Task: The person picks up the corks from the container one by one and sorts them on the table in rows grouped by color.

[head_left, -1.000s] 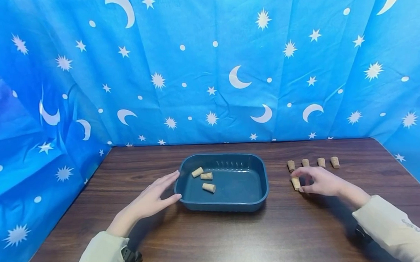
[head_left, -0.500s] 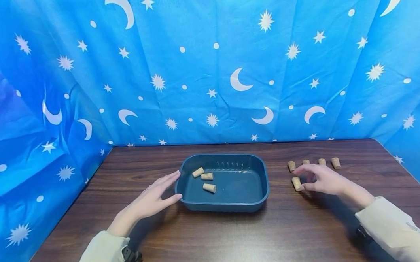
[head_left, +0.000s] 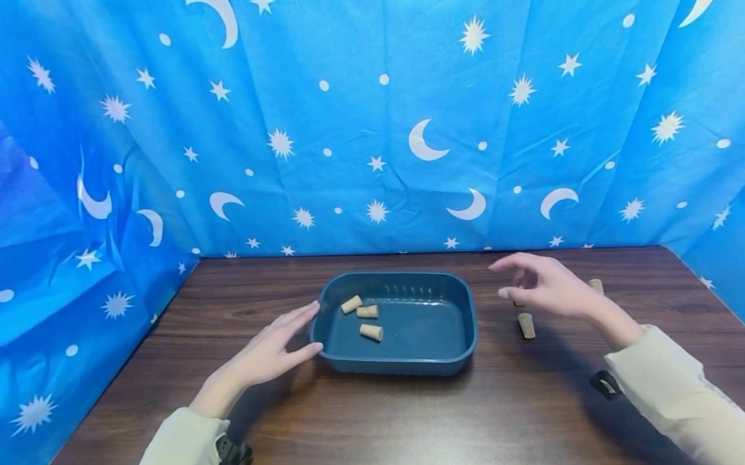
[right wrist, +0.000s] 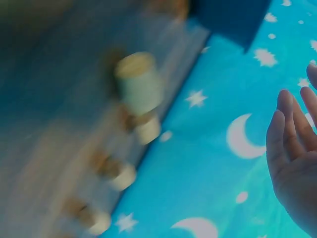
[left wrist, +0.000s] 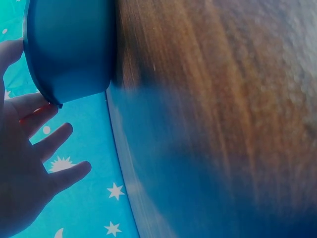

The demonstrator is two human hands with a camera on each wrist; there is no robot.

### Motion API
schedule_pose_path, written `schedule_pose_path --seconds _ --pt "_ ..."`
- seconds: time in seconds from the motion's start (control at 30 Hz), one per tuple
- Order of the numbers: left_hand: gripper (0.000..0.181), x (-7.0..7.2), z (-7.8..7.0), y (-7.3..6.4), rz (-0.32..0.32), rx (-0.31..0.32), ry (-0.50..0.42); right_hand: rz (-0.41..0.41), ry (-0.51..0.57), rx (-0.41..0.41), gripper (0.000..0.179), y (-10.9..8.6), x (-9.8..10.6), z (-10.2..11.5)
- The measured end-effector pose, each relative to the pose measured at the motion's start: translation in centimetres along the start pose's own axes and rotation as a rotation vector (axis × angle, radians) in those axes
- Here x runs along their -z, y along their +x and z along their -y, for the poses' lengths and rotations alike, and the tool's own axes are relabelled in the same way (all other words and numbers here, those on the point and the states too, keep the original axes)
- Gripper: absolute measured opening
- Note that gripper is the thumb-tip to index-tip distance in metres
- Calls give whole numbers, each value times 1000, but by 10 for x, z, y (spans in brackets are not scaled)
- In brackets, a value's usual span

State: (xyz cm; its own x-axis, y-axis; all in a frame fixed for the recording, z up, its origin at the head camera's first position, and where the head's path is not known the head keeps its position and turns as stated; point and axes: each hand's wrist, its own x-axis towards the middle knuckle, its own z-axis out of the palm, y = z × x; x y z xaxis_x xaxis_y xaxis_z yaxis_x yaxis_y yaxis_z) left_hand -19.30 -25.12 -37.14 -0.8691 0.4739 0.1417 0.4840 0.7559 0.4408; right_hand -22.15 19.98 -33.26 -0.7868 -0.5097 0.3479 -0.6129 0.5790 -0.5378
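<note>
My left hand (head_left: 261, 354) touches the left end of a dark teal plastic basin (head_left: 395, 363), fingertips and thumb tip at its rim. In the left wrist view its fingers (left wrist: 55, 141) are spread beside the basin wall. Three tapered corks (head_left: 371, 333) lie on their sides inside. To the right of the basin, my right hand (head_left: 552, 286) hovers with thumb and fingers apart and nothing between them. Below it a single cork (head_left: 526, 326) stands on the table. Behind the hand is a row of corks, mostly hidden in the head view; a cork (head_left: 596, 285) shows at its right end.
The dark wood-grain table (head_left: 383, 428) ends at a blue curtain (head_left: 354, 121) with white moons and stars, which also closes in both sides. Blurred, several corks (right wrist: 140, 84) stand near the table's far edge in the right wrist view.
The right hand has let go of the cork in front, lifted, and moved slightly left and back, now covering most of the row. That cork stays standing. The left hand holds its place.
</note>
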Motion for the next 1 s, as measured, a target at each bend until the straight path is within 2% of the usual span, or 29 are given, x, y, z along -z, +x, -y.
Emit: schedule_pose_path --seconds 0.13,0.27,0.4,0.67,0.83,1.0 --pt "71 0 0 -1 2 0 4 36 35 4 38 21 -6 19" --pt "70 0 0 -1 2 -1 4 76 108 54 37 43 -14 33" --pt "70 0 2 -1 3 -4 2 136 122 103 35 63 -22 44" --pt "71 0 4 -1 2 -5 4 283 110 184 36 101 -33 70" --pt "71 0 3 -2 6 -1 -1 388 147 178 37 122 -45 85" --pt "71 -2 5 -2 4 0 -4 531 186 168 34 136 -68 91"
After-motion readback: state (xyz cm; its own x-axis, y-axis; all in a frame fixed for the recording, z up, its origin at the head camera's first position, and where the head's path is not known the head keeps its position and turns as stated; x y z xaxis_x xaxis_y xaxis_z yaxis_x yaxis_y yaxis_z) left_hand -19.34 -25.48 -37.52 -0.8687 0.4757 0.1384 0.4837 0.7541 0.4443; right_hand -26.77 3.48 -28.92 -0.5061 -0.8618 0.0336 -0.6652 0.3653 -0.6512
